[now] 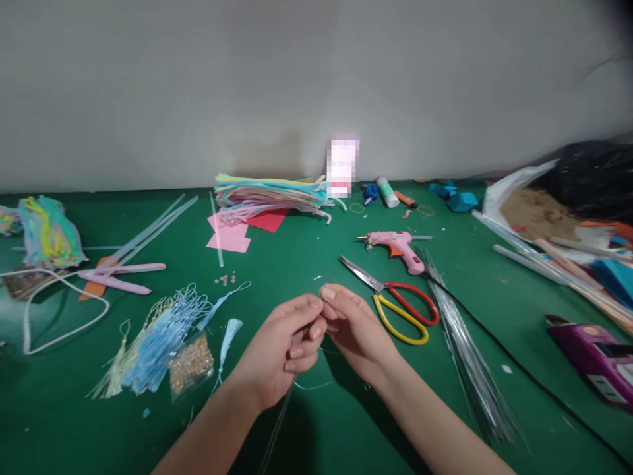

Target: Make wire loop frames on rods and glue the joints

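My left hand (pixel 289 343) and my right hand (pixel 359 333) meet above the middle of the green table, fingertips pinched together. Both are closed on thin wire (pixel 277 425); its strands run down below my left hand, and a curved end shows just above the fingertips. The exact pinch point is hidden by the fingers. Right of my right hand lie scissors (pixel 383 286) with one red and one yellow handle. Light-blue tassels (pixel 161 349) and a small clear bag of gold beads (pixel 191 363) lie left of my left hand.
A pink glue gun (pixel 395 245) and its black cord lie at right, beside a bundle of silver wires (pixel 465 356). Pastel pipe cleaners (pixel 271 194) lie at the back by a blurred bright upright rectangle (pixel 342 166). A purple device (pixel 593 359) is far right.
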Available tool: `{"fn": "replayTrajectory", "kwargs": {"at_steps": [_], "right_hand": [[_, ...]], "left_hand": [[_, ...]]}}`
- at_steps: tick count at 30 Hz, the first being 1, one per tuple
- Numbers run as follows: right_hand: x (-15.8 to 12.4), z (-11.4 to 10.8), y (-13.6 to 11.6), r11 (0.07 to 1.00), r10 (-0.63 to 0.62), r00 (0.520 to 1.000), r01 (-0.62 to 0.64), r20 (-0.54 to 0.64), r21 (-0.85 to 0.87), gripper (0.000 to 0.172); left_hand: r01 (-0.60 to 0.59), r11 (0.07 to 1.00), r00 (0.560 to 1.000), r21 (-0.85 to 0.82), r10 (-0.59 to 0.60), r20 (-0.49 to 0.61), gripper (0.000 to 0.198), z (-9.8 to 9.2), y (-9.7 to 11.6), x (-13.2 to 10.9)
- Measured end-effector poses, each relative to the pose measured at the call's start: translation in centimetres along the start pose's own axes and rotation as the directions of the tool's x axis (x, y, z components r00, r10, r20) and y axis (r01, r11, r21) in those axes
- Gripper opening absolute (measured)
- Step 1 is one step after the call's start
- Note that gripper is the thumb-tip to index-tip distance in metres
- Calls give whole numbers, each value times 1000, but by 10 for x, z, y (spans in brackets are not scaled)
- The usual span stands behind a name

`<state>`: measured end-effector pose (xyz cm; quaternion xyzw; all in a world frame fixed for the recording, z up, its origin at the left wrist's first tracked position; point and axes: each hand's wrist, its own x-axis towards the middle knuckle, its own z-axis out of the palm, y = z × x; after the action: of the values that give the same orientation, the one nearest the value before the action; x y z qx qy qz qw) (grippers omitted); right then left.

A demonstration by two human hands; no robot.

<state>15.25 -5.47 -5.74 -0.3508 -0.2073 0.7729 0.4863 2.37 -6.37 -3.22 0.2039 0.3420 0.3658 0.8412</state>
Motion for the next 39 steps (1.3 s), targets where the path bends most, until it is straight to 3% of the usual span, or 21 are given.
{"fn": "replayTrajectory", "kwargs": {"at_steps": [7,24,39], "right_hand": [[2,0,1,999,5,999,-3,-34,40,27],[3,-1,4,994,12,1000,-14,17,111,23],[3,1,1,995,9,1000,-12,29,98,24]], "left_hand": [[-56,998,998,-35,55,-21,14,0,-2,3],[-40,998,998,54,43,-52,18,3,-2,2],[-40,999,999,25,41,-22,17,1,-3,3]]}}
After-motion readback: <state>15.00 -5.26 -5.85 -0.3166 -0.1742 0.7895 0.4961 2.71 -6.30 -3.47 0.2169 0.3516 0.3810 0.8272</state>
